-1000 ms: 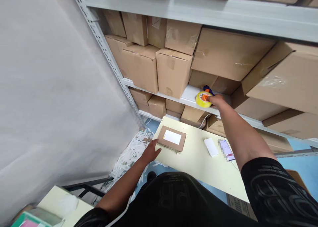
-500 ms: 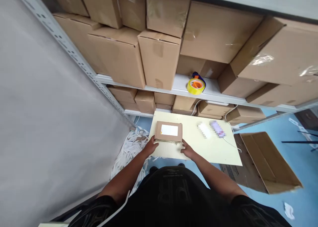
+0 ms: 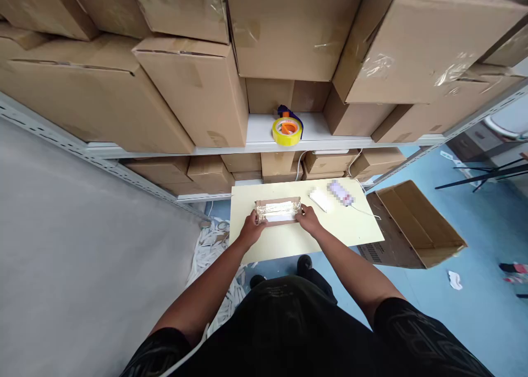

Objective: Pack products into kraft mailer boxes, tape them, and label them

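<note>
A small cardboard box (image 3: 279, 210) is held between my two hands over the pale table (image 3: 280, 245). Shiny clear tape runs along the side facing me, and a white patch shows beneath the tape. My left hand (image 3: 252, 228) grips the box's left end, its thumb on the near side. At the opposite end my right hand (image 3: 307, 219) is closed round the right edge. Whether the box touches the table I cannot tell.
A yellow tape roll in a dispenser (image 3: 287, 129) sits on the shelf edge among stacked cartons (image 3: 198, 91). On the table's right lie a white item (image 3: 320, 199) and a blurred purple item (image 3: 340, 193) with a cable. An open carton (image 3: 416, 223) stands right; paper strips (image 3: 206, 256) litter the floor left.
The box has been tipped so its taped side now faces up toward me. My hands have closed on its two ends. The view has shifted to the right.
</note>
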Demonstrator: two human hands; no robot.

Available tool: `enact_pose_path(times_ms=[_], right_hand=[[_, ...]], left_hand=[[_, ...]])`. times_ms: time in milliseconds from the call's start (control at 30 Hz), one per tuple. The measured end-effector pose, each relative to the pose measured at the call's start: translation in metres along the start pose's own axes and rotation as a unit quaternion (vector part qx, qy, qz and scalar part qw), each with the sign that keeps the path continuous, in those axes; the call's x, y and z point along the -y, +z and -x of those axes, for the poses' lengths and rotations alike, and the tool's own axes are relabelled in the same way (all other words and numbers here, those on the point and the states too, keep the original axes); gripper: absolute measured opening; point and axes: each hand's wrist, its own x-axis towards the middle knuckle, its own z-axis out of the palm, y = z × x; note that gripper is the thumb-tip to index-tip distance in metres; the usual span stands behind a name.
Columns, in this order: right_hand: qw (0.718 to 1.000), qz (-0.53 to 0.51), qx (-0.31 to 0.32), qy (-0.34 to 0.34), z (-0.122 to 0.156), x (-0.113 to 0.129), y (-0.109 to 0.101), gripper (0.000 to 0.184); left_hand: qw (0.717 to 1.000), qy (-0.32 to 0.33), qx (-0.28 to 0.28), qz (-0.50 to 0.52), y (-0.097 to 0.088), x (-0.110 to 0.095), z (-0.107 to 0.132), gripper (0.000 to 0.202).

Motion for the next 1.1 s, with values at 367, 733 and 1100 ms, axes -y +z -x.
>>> enact_pose_path(times_ms=[367, 733, 1100], right_hand=[[0.995, -0.073, 0.061, -0.021, -0.015, -0.090, -0.030, 0.061], [0.989, -0.034, 0.116, 0.088, 0.030, -0.222, -0.135, 0.040], [0.983, -0.023, 0.146, 0.111, 0.026, -0.254, -0.161, 0.041]], left_hand=[[0.950, 0.119, -0.169, -0.235, 0.032, -0.072, -0.010, 0.039], [0.852, 0.211, 0.164, -0.450, 0.273, -0.150, -0.109, 0.035], [0.815, 0.184, 0.201, -0.512, 0.297, -0.125, -0.135, 0.024]])
